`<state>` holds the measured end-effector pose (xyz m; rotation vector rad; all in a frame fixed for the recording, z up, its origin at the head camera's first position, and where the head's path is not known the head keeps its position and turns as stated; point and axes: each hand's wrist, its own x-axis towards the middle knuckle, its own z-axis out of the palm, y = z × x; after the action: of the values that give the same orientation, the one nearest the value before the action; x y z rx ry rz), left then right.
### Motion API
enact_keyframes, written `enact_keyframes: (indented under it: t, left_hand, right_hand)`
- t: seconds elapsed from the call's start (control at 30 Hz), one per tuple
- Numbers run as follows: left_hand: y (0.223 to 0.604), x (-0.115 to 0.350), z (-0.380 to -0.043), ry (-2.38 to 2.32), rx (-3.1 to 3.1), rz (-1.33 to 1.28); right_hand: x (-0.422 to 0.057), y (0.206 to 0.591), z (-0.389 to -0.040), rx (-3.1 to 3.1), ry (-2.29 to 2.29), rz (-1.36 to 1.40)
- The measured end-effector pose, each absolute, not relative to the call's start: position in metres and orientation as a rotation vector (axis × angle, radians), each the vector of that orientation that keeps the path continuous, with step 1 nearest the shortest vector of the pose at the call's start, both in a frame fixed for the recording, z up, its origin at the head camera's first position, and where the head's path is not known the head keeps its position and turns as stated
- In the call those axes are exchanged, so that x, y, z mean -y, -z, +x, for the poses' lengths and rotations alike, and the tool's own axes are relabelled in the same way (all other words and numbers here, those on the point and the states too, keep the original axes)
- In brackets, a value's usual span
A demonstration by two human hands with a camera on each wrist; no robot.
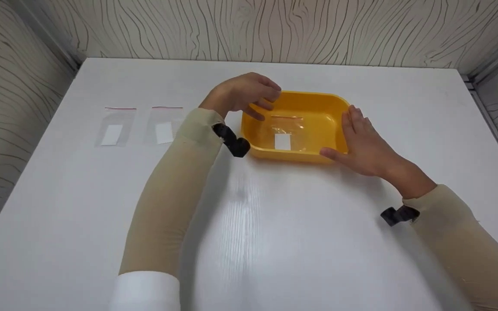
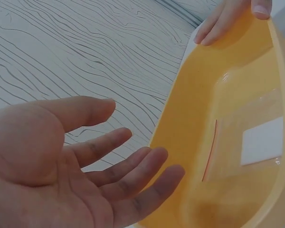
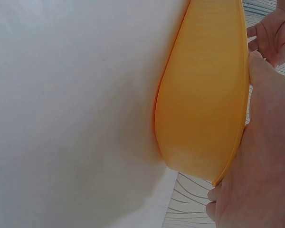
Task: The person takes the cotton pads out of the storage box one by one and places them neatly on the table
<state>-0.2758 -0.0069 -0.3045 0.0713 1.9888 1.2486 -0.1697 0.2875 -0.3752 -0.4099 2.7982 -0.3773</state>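
A yellow plastic tub (image 1: pixel 318 129) stands on the white table. Inside it lies a clear zip bag (image 1: pixel 294 127) with a red seal line and a white card (image 1: pixel 282 141). My left hand (image 1: pixel 249 93) hovers by the tub's left rim, fingers spread and loosely bent; in the left wrist view its palm (image 2: pixel 85 175) holds nothing. My right hand (image 1: pixel 365 144) rests against the tub's right front corner, fingers straight along the right rim, thumb over the front rim. In the right wrist view, the tub's outer wall (image 3: pixel 204 95) stands beside that hand.
Two more clear zip bags lie flat on the left of the table, a far-left bag (image 1: pixel 117 125) and another bag (image 1: pixel 164 123) partly behind my left sleeve. Both have red seal lines and white cards. A wood-patterned wall (image 1: pixel 266 30) rises behind the table (image 1: pixel 275 224).
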Motion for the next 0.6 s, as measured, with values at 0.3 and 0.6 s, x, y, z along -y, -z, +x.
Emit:
enact_keyframes:
  t: [0.3, 0.6]
  left_hand:
    - [0.312, -0.013, -0.269, -1.157, -2.024, -0.044]
    - [0.311, -0.030, -0.262, -0.908, -2.135, -0.173]
  right_hand:
    - [-0.288, 0.376, -0.170, -2.795, 0.383, -0.426]
    - [-0.289, 0.377, -0.170, -2.799, 0.397, -0.432]
